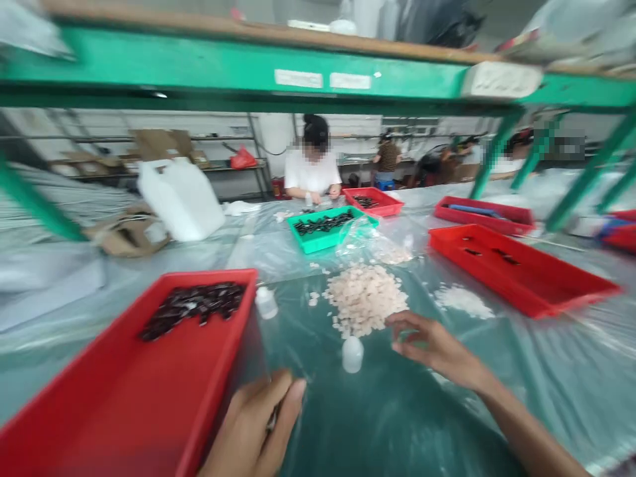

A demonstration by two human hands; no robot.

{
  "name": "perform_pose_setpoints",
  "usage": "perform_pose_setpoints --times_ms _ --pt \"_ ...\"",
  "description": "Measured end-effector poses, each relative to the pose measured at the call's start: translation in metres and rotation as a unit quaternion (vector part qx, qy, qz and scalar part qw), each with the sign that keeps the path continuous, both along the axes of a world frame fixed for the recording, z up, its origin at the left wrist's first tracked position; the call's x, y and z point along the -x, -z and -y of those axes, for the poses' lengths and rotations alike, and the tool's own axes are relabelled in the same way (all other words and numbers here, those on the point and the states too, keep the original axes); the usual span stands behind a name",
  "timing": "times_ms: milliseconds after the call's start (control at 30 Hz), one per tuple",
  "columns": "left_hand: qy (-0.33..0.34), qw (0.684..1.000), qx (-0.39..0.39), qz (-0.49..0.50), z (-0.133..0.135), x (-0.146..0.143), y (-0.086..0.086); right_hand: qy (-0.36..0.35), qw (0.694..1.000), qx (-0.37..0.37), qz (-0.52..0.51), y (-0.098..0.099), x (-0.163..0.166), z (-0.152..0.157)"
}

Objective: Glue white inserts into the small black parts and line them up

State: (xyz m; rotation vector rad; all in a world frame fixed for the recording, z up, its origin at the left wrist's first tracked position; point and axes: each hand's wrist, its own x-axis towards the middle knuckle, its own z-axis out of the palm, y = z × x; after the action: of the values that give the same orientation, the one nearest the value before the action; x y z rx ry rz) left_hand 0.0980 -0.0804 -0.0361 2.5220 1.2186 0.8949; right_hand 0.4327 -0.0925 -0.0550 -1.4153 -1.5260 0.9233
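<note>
At the lower middle, my left hand (253, 424) is closed beside the near red tray's edge. A small dark bit shows between its thumb and fingers, too blurred to name. My right hand (432, 348) hovers at the right edge of a heap of small pale, flat pieces (366, 298). Its fingers are curved and apart, with nothing visible between them. A small white bottle-like piece (352, 354) stands between the hands, in front of the heap. Glossy dark pieces (199, 305) lie in the far part of the red tray (134, 391) on the left.
Beyond that tray's corner stands a small white bottle (267, 303). A green tray (318, 244) of dark pieces lies ahead, and a red tray (527, 271) at right holds a few. A person (313, 165) works opposite. A green shelf beam (199, 66) crosses overhead.
</note>
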Motion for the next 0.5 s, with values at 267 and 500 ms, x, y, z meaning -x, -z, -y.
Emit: perform_pose_setpoints --times_ms 267,500 --pt "-0.216 0.956 0.047 -0.192 -0.122 0.119 -0.034 -0.06 0.997 -0.036 0.03 0.038 0.029 -0.011" --pt "-0.134 0.965 0.031 -0.223 -0.173 0.098 -0.001 -0.07 0.996 -0.047 0.014 0.048 0.049 -0.009"
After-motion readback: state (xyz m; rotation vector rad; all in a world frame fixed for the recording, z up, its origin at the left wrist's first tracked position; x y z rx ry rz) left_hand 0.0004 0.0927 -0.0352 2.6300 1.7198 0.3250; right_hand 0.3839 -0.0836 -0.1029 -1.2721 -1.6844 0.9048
